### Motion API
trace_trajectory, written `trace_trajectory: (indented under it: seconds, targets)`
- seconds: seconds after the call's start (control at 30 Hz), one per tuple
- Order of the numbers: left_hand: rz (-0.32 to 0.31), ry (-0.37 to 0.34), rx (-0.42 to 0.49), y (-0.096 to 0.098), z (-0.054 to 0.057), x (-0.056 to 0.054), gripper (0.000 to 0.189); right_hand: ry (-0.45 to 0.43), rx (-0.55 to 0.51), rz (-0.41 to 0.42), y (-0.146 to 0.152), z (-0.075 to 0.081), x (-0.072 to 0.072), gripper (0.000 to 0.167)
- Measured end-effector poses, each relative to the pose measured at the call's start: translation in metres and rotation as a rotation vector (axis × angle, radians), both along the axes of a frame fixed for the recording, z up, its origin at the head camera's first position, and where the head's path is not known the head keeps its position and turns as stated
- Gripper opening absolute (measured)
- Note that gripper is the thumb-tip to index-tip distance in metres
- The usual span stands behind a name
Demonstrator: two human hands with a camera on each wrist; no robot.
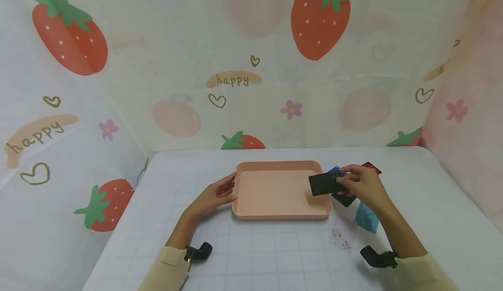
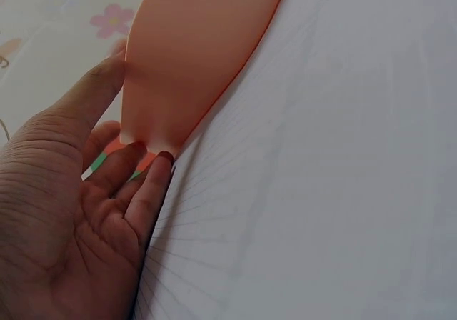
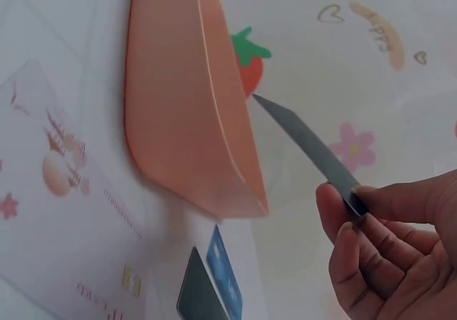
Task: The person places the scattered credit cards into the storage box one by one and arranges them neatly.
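My right hand pinches a black card between thumb and fingers at one end, with "VIP" printed near the grip. In the head view the card overlaps the right end of a shallow pink tray. The right wrist view shows the card nearly edge-on, raised above the tray's rim. At the tray's left end my left hand touches the side with its fingertips, fingers loosely bent. Under and beside my right hand lie another dark card and a blue card, both partly hidden.
A red card lies behind my right hand. Nearer me are a light-blue card and a pale pink patterned card. The white-covered table backs onto a strawberry-print curtain.
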State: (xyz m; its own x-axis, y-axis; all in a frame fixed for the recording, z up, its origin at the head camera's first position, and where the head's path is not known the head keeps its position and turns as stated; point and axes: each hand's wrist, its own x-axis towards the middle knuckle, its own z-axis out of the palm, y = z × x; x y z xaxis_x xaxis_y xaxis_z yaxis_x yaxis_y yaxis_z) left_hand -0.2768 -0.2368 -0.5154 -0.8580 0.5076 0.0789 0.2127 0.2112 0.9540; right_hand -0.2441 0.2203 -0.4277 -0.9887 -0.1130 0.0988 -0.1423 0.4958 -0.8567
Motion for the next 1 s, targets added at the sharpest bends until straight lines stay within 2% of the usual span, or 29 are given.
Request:
trace_trajectory:
  seconds: [0.2, 0.53, 0.83, 1.0]
  targets:
    - [0.004, -0.002, 0.007, -0.001, -0.001, 0.000, 0.079, -0.028, -0.011, 0.024, -0.015, 0.003, -0.005, 0.034]
    - [-0.020, 0.013, 0.035, -0.001, -0.004, -0.003, 0.076, -0.012, 0.035, 0.068, -0.034, 0.004, -0.013, 0.032]
    - [-0.022, 0.007, 0.050, -0.001, -0.005, -0.003, 0.075, -0.025, 0.080, 0.059, -0.047, 0.008, -0.022, 0.031]
    - [-0.014, 0.014, 0.043, -0.001, -0.006, -0.004, 0.075, -0.047, 0.064, 0.064, -0.054, 0.010, -0.027, 0.032]
